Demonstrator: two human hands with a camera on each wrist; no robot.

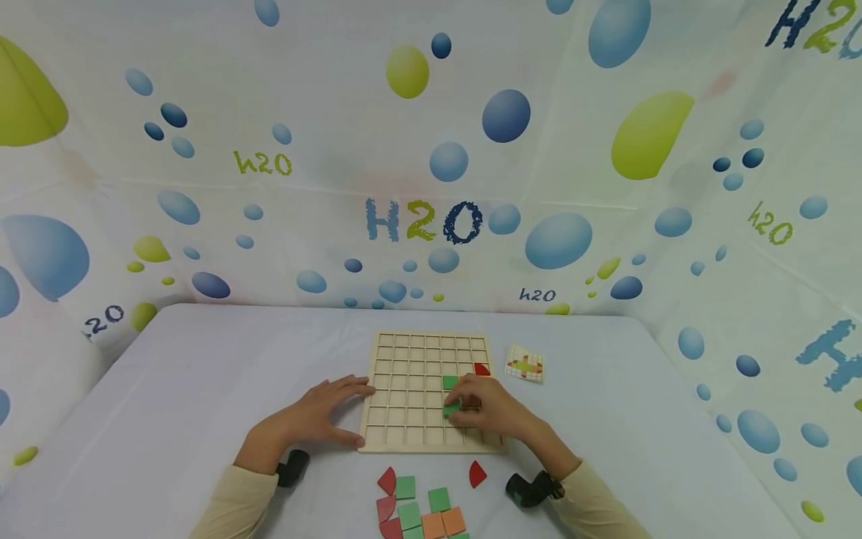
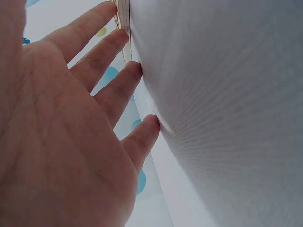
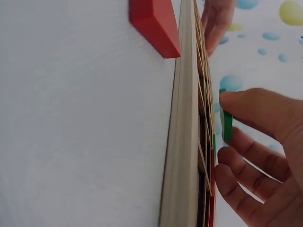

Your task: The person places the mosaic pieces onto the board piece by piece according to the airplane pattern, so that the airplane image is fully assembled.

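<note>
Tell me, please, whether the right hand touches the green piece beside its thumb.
Touching: the right wrist view shows the right hand holding the green piece, with the thumb and index fingertip against it.

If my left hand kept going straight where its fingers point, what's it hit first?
Your left hand would meet the wooden grid board first, at its left edge, which the fingertips seem to touch.
</note>
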